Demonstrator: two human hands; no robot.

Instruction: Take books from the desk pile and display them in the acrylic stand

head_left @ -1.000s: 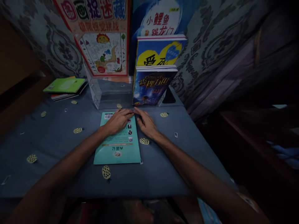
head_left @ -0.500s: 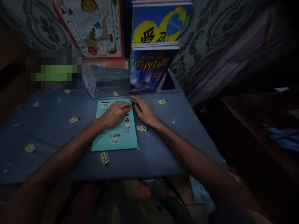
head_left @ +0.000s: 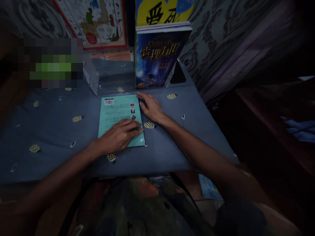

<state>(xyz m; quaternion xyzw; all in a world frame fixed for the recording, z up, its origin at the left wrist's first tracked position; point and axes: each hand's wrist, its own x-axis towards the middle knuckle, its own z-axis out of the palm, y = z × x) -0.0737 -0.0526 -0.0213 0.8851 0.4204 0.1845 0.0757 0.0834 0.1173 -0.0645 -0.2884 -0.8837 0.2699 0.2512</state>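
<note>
A thin teal book (head_left: 118,109) lies flat on the table, with a barcode in its far left corner and small pictures near its right edge. Across its near part rests my left hand (head_left: 120,136), fingers stretched out flat toward the right edge. My right hand (head_left: 152,107) is at the book's far right corner, its fingertips touching or very close to the edge and its fingers apart. Neither hand is wrapped around anything. Part of the book's near print is hidden under my left hand.
Behind the book, a dark blue book (head_left: 158,59) stands in front of a yellow and blue book (head_left: 157,13) in a clear plastic holder (head_left: 91,73). A black phone-like object (head_left: 178,73) lies to their right. A red-bordered picture board (head_left: 103,24) leans at the back. Pineapple-patterned cloth (head_left: 54,131) covers the table.
My left hand has slid across the teal book from its far part to its near part, uncovering the small pictures. My right hand stays at the far right corner. The camera view has shifted slightly.
</note>
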